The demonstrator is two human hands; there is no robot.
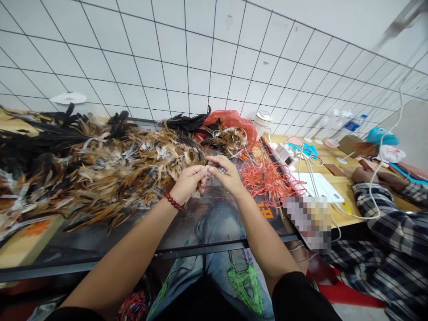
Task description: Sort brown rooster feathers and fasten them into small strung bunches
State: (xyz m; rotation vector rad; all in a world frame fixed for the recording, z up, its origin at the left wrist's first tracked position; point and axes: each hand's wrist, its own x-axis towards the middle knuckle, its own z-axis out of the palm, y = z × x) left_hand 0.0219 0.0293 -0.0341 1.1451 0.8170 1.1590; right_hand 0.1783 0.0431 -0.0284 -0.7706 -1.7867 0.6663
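Observation:
My left hand (191,182), with a red bead bracelet (174,203) at its wrist, and my right hand (227,174) meet over the front of the dark table mat. Thumb and fingers of both are pinched together around something small; a pale bit shows between the fingertips, too little to name. Left of the hands spreads a large heap of brown, white and black feathers (133,165). To their right lies a tangle of thin red-orange cords (259,176). Behind them a red plastic bag (230,119) holds more feathers (225,137).
A lidded white cup (262,119) stands by the white grid wall. White cables run past a power strip (286,154) and a white tray (321,187). A phone-like object (307,223), blurred out, overhangs the edge. At right, a person in a plaid sleeve (377,209) works nearby.

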